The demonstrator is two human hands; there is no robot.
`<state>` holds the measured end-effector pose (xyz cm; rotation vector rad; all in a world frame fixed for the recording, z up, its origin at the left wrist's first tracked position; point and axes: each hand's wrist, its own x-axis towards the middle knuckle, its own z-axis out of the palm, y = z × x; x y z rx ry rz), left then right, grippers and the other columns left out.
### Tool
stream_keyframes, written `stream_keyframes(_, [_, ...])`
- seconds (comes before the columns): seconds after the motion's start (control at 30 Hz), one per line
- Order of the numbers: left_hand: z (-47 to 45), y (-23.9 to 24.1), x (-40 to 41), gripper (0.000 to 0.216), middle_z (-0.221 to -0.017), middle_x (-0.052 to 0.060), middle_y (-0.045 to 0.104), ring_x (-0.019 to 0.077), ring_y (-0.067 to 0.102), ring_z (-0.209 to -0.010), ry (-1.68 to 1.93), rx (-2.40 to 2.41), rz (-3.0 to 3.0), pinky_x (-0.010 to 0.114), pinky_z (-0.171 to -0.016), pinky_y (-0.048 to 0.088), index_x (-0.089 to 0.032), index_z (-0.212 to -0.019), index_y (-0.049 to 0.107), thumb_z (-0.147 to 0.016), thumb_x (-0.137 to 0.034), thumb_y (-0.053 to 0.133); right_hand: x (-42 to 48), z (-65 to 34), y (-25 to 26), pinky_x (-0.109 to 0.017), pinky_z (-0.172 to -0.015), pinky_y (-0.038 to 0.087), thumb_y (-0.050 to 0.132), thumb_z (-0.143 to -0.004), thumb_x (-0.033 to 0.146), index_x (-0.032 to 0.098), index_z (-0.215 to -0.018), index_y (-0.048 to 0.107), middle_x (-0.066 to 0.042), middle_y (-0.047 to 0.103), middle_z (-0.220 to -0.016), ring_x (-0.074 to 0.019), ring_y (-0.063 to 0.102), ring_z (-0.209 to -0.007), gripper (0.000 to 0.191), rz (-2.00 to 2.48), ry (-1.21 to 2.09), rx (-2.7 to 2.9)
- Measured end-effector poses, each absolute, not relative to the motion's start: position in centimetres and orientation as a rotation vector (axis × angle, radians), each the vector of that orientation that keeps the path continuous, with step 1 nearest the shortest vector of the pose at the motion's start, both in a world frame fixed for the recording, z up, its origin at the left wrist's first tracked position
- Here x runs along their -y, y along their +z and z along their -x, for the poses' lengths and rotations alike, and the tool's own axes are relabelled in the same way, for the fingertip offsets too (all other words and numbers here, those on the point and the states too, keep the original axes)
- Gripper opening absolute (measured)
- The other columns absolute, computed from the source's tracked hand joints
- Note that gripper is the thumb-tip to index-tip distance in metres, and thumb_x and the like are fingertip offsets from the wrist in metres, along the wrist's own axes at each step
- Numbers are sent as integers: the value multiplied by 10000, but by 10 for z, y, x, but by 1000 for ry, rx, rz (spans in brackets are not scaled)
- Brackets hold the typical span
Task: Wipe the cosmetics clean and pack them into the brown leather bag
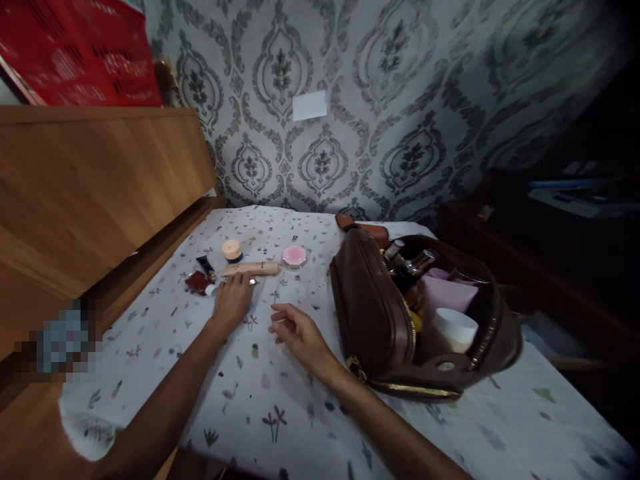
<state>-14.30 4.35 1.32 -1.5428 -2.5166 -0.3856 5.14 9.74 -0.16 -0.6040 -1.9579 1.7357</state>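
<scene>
My left hand (233, 301) is low over the cloth, fingers bent down over a small item it mostly hides; a pale end and a bluish edge peek out beside the fingers. Just beyond the fingertips lies a beige tube (257, 268). To the left are a dark red bottle (199, 282) and a small black tube (205, 266). A jar with a cream lid (231, 250) stands behind, and a pink compact (295, 256) lies to the right. My right hand (303, 340) hovers with loosely curled, parted fingers, holding nothing, left of the brown makeup bag (360, 300).
The bag gapes open, holding a white jar (453, 330), a pink tube (447, 297) and several other cosmetics. Behind it lies a brown leather item (367, 230). A wooden cabinet (100, 173) with a red basket (80, 53) borders the left; patterned wall rises at the back.
</scene>
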Motion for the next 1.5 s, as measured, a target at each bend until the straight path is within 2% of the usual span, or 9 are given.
stream_keyframes(0.23, [113, 13, -39, 334, -1169, 107, 639, 241, 627, -1094, -822, 2494, 1738, 363, -937, 492, -213, -1296, 533, -1031, -307, 353, -92, -45, -33, -398, -896, 581, 509, -921, 363, 209, -1355, 494, -148, 587, -1287, -224, 671, -1079, 460, 582, 1797, 1809])
stream_keyframes(0.33, [97, 13, -37, 304, -1167, 91, 663, 215, 636, -1103, -1044, 2436, 1842, 327, -960, 483, -207, -1217, 551, -1030, -341, 353, -88, -49, -35, -420, -1017, 520, 502, -930, 366, 200, -1452, 428, -156, 534, -1429, -239, 606, -1213, 552, 534, 1560, 1954])
stream_keyframes(0.43, [88, 17, -35, 298, -969, 51, 694, 189, 672, -919, -1217, 2408, 1896, 297, -860, 499, -208, -1074, 570, -1033, -379, 329, -87, -52, -35, -427, -1098, 449, 507, -934, 352, 185, -1467, 425, -147, 542, -1432, -243, 561, -1278, 565, 542, 1407, 2008])
stream_keyframes(0.53, [86, 21, -34, 323, -752, 2, 647, 159, 634, -702, -1356, 2411, 1901, 262, -701, 483, -209, -923, 554, -1031, -404, 320, -88, -52, -33, -447, -1084, 448, 507, -938, 336, 176, -1456, 441, -147, 582, -1364, -246, 576, -1234, 546, 565, 1333, 2018])
stream_keyframes(0.67, [87, 24, -32, 328, -744, -9, 644, 146, 609, -671, -1475, 2425, 1901, 241, -645, 460, -209, -901, 561, -1013, -439, 357, -95, -51, -26, -421, -1006, 489, 564, -881, 281, 182, -1389, 500, -140, 607, -1293, -247, 591, -1161, 521, 624, 1274, 1996])
stream_keyframes(0.93, [111, 25, -26, 293, -827, -3, 559, 165, 558, -713, -1428, 2494, 1649, 297, -714, 448, -205, -1105, 461, -986, -467, 401, -107, -62, -21, -375, -962, 475, 531, -883, 137, 154, -1349, 493, -116, 639, -1129, -226, 589, -1057, 468, 693, 1018, 2227])
stream_keyframes(1.17, [108, 7, -27, 433, -1044, 55, 541, 207, 601, -957, -1296, 2210, 1906, 355, -844, 521, -200, -1232, 383, -827, -190, 538, -115, -63, -28, -347, -897, 454, 603, -818, 36, 189, -992, 625, -65, 600, -1013, -216, 539, -1006, 233, 725, 888, 2270])
stream_keyframes(1.37, [93, 3, -25, 342, -1184, 82, 604, 216, 587, -1130, -1086, 1784, 2239, 380, -1002, 496, -217, -1206, 542, -919, -83, 414, -116, -62, -29, -330, -874, 438, 639, -831, 68, 176, -957, 626, -55, 601, -961, -207, 537, -958, 167, 754, 867, 2289])
stream_keyframes(1.5, [85, -2, -28, 316, -1143, 104, 638, 223, 602, -1051, -897, 1603, 2352, 381, -950, 524, -188, -1168, 617, -950, -85, 413, -117, -62, -29, -326, -826, 428, 628, -797, 33, 172, -872, 606, -48, 593, -895, -209, 526, -897, 160, 773, 848, 2308])
